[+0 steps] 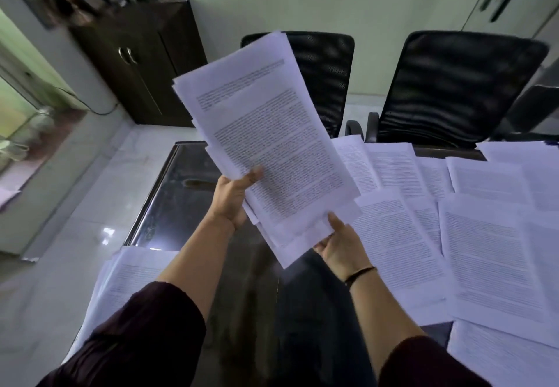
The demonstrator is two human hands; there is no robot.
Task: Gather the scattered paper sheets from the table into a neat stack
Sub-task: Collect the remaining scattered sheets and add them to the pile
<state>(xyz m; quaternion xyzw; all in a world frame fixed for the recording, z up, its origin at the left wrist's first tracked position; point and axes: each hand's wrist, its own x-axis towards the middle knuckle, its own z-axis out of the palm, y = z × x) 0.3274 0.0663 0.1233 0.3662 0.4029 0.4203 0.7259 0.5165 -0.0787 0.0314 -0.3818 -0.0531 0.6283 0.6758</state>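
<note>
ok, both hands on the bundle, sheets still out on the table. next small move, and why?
Probably square it first: the held bundle is fanned and uneven, left hand and right hand both gripping it. Then collect the loose sheets on the right.

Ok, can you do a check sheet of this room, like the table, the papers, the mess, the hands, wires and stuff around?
Surface: dark glossy table, partly bare at left.
Job's things: uneven held paper stack above the table; scattered sheets overlapping at right, more sheets near left.
Clutter: nothing seen.
Grips: left hand and right hand both hold the stack.
Cables: dark cable by the cabinet.
Surroundings: two black mesh chairs, pale floor.
</note>
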